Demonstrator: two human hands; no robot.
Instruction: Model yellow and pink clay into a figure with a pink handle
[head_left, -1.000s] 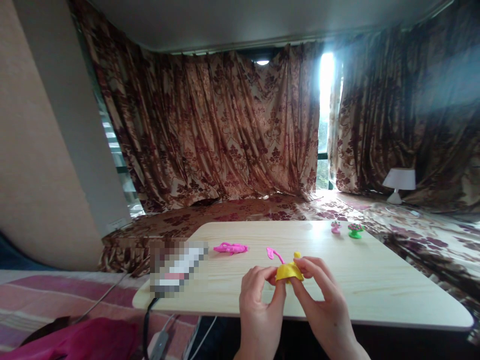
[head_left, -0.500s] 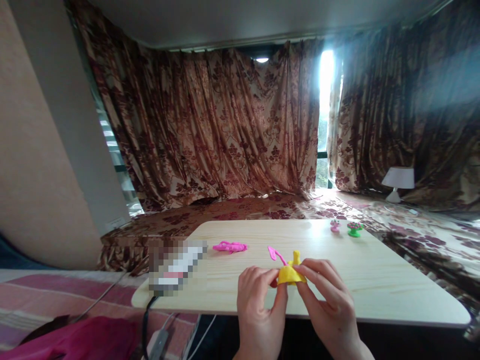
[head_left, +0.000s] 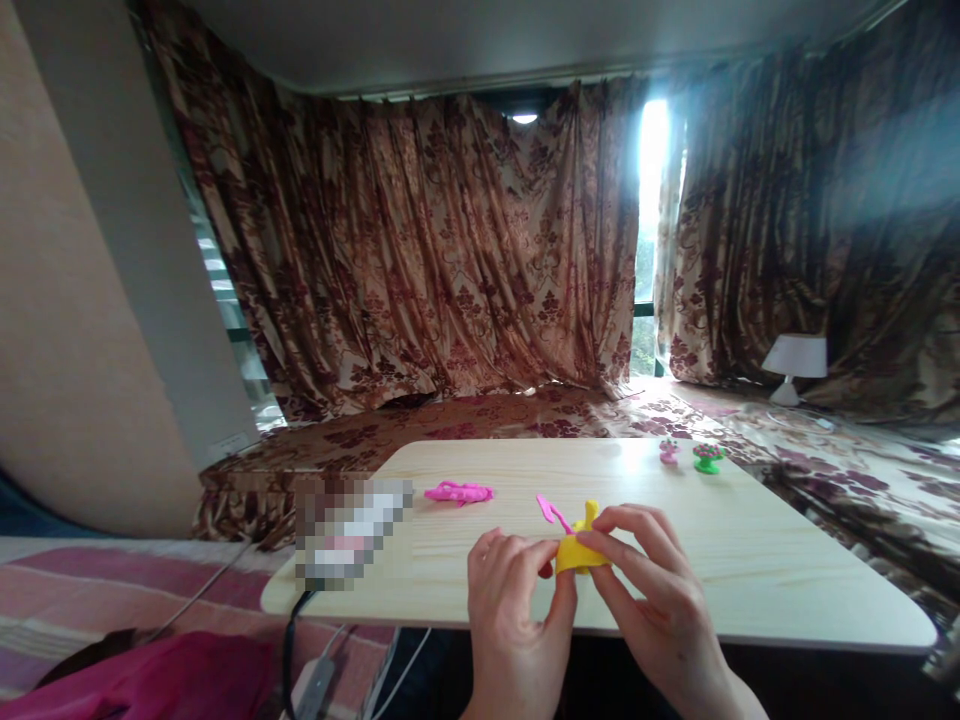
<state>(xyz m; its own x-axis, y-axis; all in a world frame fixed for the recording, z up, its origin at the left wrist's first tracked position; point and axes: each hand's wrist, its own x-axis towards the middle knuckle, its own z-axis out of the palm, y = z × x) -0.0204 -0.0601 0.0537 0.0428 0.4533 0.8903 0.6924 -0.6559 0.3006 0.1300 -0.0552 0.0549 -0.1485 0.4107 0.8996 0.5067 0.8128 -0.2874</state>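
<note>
Both hands pinch a small yellow clay piece above the table's near edge. My left hand grips its left end between thumb and fingers. The right side is held by my right hand, thumb below and fingertips on top. Behind it, a yellow stub sticks up beside a thin pink strip with a flat, wider end. Whether these parts join the yellow piece is hidden by the fingers. A larger pink clay lump lies on the table to the left.
On the pale wooden table, a small pink figure and a green one with dotted top stand at the far right. A blurred-out object with a black cable lies at the left. A white lamp stands beyond.
The yellow piece has tilted and looks flatter, more like a band in front. My right hand has shifted slightly; both hands keep their pinch.
</note>
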